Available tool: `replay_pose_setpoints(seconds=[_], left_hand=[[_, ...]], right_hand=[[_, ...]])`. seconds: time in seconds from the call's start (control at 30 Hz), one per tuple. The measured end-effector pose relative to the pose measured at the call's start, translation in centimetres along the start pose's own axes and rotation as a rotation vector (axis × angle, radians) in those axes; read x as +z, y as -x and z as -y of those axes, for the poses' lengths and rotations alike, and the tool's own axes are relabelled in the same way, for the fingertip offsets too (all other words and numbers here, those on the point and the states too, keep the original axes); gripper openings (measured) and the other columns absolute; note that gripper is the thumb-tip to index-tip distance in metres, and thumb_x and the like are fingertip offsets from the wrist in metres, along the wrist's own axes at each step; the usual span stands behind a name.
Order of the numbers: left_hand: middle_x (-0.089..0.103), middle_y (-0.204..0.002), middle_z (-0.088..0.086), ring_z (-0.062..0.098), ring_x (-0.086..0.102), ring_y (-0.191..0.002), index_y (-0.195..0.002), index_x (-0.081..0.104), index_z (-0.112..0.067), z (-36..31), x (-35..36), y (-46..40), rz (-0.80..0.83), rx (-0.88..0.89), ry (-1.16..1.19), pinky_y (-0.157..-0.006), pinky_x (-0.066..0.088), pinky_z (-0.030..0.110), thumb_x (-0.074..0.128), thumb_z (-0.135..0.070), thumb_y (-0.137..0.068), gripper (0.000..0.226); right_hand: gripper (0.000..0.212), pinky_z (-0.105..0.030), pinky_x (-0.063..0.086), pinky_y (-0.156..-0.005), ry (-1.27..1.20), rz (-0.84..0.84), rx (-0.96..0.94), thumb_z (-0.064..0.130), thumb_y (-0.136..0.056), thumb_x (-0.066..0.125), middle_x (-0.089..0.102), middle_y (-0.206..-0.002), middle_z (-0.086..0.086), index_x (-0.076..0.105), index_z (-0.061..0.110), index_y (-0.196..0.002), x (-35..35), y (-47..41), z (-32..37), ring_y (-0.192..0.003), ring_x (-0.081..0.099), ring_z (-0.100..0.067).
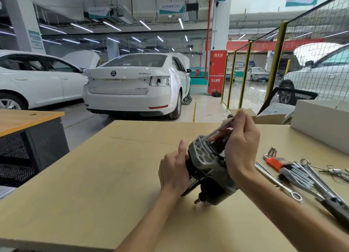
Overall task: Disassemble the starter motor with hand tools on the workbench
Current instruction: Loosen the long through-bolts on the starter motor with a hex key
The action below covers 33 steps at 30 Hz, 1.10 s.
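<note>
The starter motor (205,168), black body with a grey cast nose housing, lies on the tan workbench (94,176) at centre. My left hand (174,173) grips the black body from the left, thumb raised. My right hand (242,144) reaches over the housing and pinches a long thin metal bolt (217,130) that slants up from the housing toward the far right. The motor's right side is hidden behind my right wrist.
Combination wrenches (279,181), a hex key set in an orange holder (275,163) and other tools lie at the right. A white box (321,121) and cardboard stand at the back right. A second bench (28,119) is at the left; cars and wire fencing beyond.
</note>
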<state>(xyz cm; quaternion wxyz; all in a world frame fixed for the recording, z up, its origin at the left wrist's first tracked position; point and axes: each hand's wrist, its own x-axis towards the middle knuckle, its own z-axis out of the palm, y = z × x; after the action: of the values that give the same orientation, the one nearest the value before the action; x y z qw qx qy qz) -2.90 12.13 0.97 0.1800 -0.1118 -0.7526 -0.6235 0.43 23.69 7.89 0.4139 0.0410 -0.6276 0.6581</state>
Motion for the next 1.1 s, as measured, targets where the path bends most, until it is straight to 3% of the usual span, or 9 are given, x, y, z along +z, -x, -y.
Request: replay_pose_setpoints(seconds=[0.13, 0.23, 0.4, 0.53, 0.67, 0.73, 0.83, 0.93, 1.1], left_hand=[[0.069, -0.085, 0.022, 0.041, 0.065, -0.082, -0.086, 0.061, -0.015, 1.7, -0.6, 0.2, -0.067, 0.154, -0.007, -0.076, 0.052, 0.055, 0.037, -0.042, -0.086, 0.036], [0.073, -0.095, 0.010, 0.035, 0.067, -0.093, -0.101, 0.072, -0.036, 2.4, -1.6, 0.3, 0.056, 0.092, 0.305, -0.083, 0.054, 0.054, 0.041, -0.037, -0.087, 0.034], [0.072, -0.107, -0.008, 0.009, 0.066, -0.101, -0.121, 0.066, -0.024, 3.2, -4.9, -0.4, 0.494, 0.123, 0.348, -0.084, 0.052, 0.020, 0.063, -0.041, -0.084, 0.041], [0.073, -0.093, -0.001, 0.018, 0.069, -0.085, -0.109, 0.067, -0.017, 3.2, -3.8, -1.3, 0.428, 0.093, 0.172, -0.073, 0.054, 0.021, 0.088, -0.019, -0.066, 0.048], [0.074, -0.080, -0.003, 0.005, 0.069, -0.074, -0.088, 0.073, -0.016, 3.4, -3.2, -2.0, 0.345, 0.026, 0.236, -0.063, 0.049, 0.010, 0.083, -0.011, -0.059, 0.031], [0.073, -0.079, -0.002, 0.004, 0.068, -0.072, -0.089, 0.071, -0.013, 3.5, -3.3, -2.0, 0.331, -0.032, 0.270, -0.061, 0.049, 0.010, 0.083, -0.018, -0.052, 0.039], [0.073, -0.088, 0.003, 0.008, 0.068, -0.081, -0.098, 0.070, -0.012, 3.8, -3.8, -2.3, 0.332, -0.095, 0.298, -0.066, 0.051, 0.015, 0.079, -0.038, -0.045, 0.060], [0.072, -0.090, 0.007, 0.017, 0.068, -0.088, -0.097, 0.072, -0.017, 4.1, -4.6, -2.5, 0.350, -0.115, 0.344, -0.078, 0.051, 0.032, 0.079, -0.038, -0.049, 0.053], [0.073, -0.092, 0.003, 0.013, 0.069, -0.088, -0.091, 0.074, -0.031, 4.2, -5.3, -1.8, 0.361, -0.108, 0.385, -0.077, 0.051, 0.030, 0.079, -0.035, -0.051, 0.041]], right_hand=[[0.039, -0.039, 0.039, -0.051, 0.046, 0.140, -0.137, 0.032, -0.108, 0.032, 0.046, -0.064, -0.003, 0.045, 0.016, -0.075, 3.2, -0.6, 1.3, -0.055, 0.046, -0.023], [0.040, -0.047, 0.043, -0.059, 0.127, 0.177, -0.144, 0.029, -0.108, 0.032, 0.044, -0.067, -0.004, 0.043, 0.013, -0.073, 5.6, -1.5, 1.9, -0.063, 0.042, -0.023], [0.042, -0.058, 0.047, -0.075, 0.181, 0.325, 0.018, 0.031, -0.109, 0.029, 0.044, -0.068, -0.004, 0.040, 0.014, -0.072, 8.9, -3.7, 2.6, -0.069, 0.045, -0.025], [0.042, -0.056, 0.047, -0.075, 0.242, 0.385, 0.020, 0.031, -0.109, 0.028, 0.049, -0.072, -0.010, 0.041, 0.013, -0.073, 10.3, -4.3, 2.1, -0.071, 0.047, -0.026], [0.039, -0.032, 0.039, -0.051, 0.068, 0.476, 0.118, 0.030, -0.109, 0.030, 0.040, -0.064, -0.002, 0.038, 0.014, -0.074, 10.1, -4.7, 1.5, -0.054, 0.039, -0.015], [0.036, -0.028, 0.048, -0.057, -0.028, 0.567, 0.170, 0.027, -0.109, 0.031, 0.046, -0.066, -0.001, 0.042, 0.013, -0.077, 9.4, -5.1, 2.1, -0.059, 0.047, -0.013], [0.035, -0.026, 0.052, -0.080, 0.122, 0.596, -0.023, 0.027, -0.108, 0.033, 0.059, -0.079, 0.002, 0.055, 0.014, -0.084, 7.5, -6.3, 3.3, -0.078, 0.059, -0.008], [0.032, -0.010, 0.046, -0.070, 0.323, 0.576, -0.308, 0.027, -0.107, 0.037, 0.060, -0.081, 0.007, 0.058, 0.015, -0.086, 5.3, -7.3, 4.9, -0.071, 0.056, 0.012], [0.034, -0.017, 0.046, -0.051, 0.442, 0.684, -0.333, 0.027, -0.107, 0.038, 0.063, -0.073, 0.001, 0.055, 0.008, -0.085, 3.7, -7.3, 6.4, -0.052, 0.058, -0.001]])
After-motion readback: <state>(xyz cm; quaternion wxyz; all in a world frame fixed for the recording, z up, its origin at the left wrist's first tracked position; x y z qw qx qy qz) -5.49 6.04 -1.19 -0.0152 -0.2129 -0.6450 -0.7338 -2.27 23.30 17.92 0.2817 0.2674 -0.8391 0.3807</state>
